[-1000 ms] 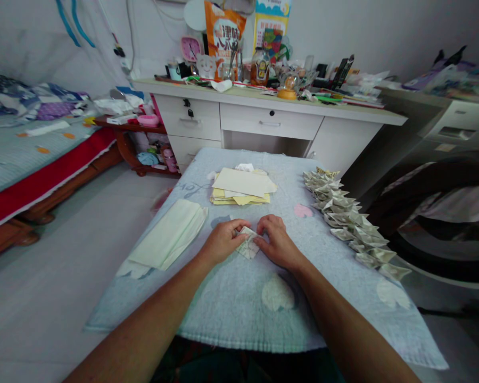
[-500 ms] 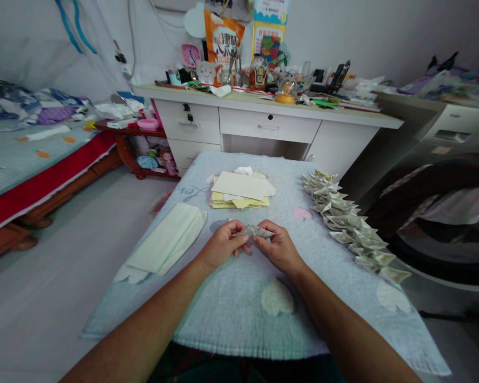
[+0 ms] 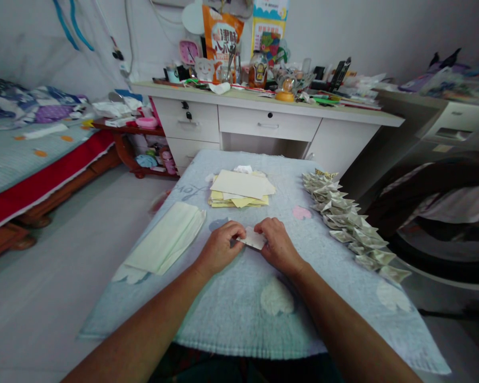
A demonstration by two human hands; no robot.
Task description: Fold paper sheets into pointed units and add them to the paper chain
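A small folded piece of paper [image 3: 254,239], pale with faint markings, is held between my two hands above the cloth-covered table [image 3: 223,303]. My left hand [image 3: 223,246] pinches its left end between thumb and fingers. At the right end, my right hand [image 3: 278,242] grips it with bent fingers. Beyond the hands lies a stack of cream and yellow paper sheets [image 3: 242,184]. To the left rests a pile of pale green folded paper [image 3: 165,239]. Along the right side runs a long row of pointed folded paper pieces [image 3: 345,221].
Behind the table stands a white desk [image 3: 191,119] loaded with a honey-coloured jar [image 3: 258,72], an orange snack bag [image 3: 222,42] and a pink clock [image 3: 189,52]. A washing machine [image 3: 459,125] is at the right. A bed [image 3: 35,154] is at the left.
The folded paper has been turned in my hands and now shows a flatter, paler face. My fingers have shifted to its two ends, with the right hand's fingers curled over.
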